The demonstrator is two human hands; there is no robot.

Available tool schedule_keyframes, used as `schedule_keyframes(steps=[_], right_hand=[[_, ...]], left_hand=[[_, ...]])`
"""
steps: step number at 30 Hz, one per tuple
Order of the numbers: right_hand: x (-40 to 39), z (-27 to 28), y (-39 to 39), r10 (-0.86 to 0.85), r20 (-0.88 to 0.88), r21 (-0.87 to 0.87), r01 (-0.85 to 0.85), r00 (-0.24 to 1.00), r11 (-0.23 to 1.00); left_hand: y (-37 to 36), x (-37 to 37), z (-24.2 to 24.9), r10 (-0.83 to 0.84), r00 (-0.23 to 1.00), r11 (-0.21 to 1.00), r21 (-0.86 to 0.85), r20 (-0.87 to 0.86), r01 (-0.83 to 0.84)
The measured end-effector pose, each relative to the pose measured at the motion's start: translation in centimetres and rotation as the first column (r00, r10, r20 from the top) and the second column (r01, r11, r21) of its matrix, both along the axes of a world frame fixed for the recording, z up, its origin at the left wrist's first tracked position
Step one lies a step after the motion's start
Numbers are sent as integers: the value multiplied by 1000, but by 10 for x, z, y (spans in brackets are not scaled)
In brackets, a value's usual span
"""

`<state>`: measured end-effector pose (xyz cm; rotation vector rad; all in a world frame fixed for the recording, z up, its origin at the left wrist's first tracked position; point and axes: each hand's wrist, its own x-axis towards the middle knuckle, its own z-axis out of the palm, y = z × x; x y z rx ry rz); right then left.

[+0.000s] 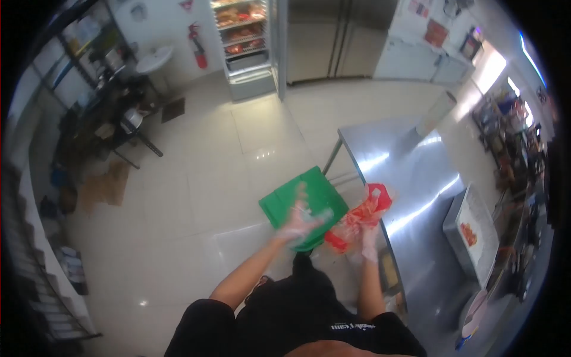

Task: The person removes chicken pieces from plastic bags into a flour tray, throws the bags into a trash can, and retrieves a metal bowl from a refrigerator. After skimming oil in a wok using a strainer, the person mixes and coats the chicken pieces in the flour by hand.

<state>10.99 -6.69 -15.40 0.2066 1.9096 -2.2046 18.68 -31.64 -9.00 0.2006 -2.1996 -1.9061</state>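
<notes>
A crumpled red and clear plastic bag point(373, 205) is gripped in my right hand point(369, 237), beside the edge of the steel table point(410, 178). My left hand point(299, 223), in a clear glove, has its fingers spread and holds nothing; it is somewhat blurred. It is over the green lid or bin top point(324, 193), which stands on the floor left of the table. Whether the left hand touches the green surface cannot be told. A clear glove also covers my right hand, and its fingers are partly hidden by the bag.
On the table's right side lies a metal tray point(455, 223) with reddish pieces. A clear cylinder point(437, 113) stands at the far end. Ahead are an open lit fridge point(253, 89) and steel doors point(312, 41). Flattened cardboard point(107, 187) lies on the floor at left.
</notes>
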Motion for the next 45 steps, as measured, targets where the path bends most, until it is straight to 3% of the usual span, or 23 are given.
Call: schedule_keyframes(steps=[1,3,6,8,11,13,14,16,17,19,22,24,26,28,30,33,36,37,40,41,43,45], right_hand=[[-1,35,2,-15,65,10,15,998,1000],[-10,34,20,16,165,90,-31,986,995],[-20,-29,41,146,248,324,-224,958,919],[-32,-79,37,250,288,493,-366,925,789],[-63,-127,8,378,300,570,-482,876,665],[-78,-139,-20,417,264,439,-494,870,750],[-83,-142,-33,430,245,330,-491,869,806],[-90,-175,-58,358,274,-68,-353,893,933],[-99,-208,-66,349,252,174,-397,903,901],[-114,-266,-64,341,209,620,-394,916,679],[-121,-262,-73,79,153,655,-161,985,738],[-125,-277,-53,-121,200,451,18,972,893],[-112,-159,-83,-331,266,320,241,905,916],[-109,-112,-102,-469,21,574,373,883,729],[-113,-91,-124,-554,-58,469,513,830,719],[-124,-72,-197,-416,-218,537,464,883,704],[-153,-60,-272,-210,-377,458,379,902,804],[-158,-41,-293,-157,-362,564,350,919,748],[-169,-13,-341,-58,-377,606,293,924,739],[-171,2,-353,3,-360,616,236,933,752],[-174,6,-368,-90,-221,543,200,971,815],[-181,-44,-358,-180,-30,486,172,983,857]], left_hand=[[-22,-6,-30,64,997,998,-8,47,-64],[-71,-11,-71,188,972,980,42,143,-195],[-142,4,-83,428,859,819,282,280,-500],[-146,14,-45,555,752,692,304,355,-655],[-162,21,-50,663,606,619,133,440,-774],[-165,23,-44,678,563,600,87,473,-796],[-169,24,-42,685,544,591,67,484,-804],[-179,25,-42,679,528,632,-40,509,-774],[-186,26,-46,676,521,651,-90,521,-754],[-205,38,-59,672,540,649,-53,506,-759],[-254,43,-74,657,553,652,-19,512,-758],[-306,41,-88,618,553,664,6,559,-747],[-367,39,-113,550,555,688,39,624,-725],[-428,31,-142,522,597,727,49,609,-685],[-456,21,-143,528,629,718,95,571,-689],[-518,4,-105,527,691,733,146,495,-664],[-559,-24,-88,487,711,726,216,507,-653],[-567,-36,-87,480,706,719,228,521,-657],[-584,-71,-105,422,742,747,264,521,-610],[-591,-96,-109,400,766,767,273,503,-580],[-586,-146,-101,289,808,841,267,514,-471],[-576,-202,-104,145,849,899,290,508,-327]])
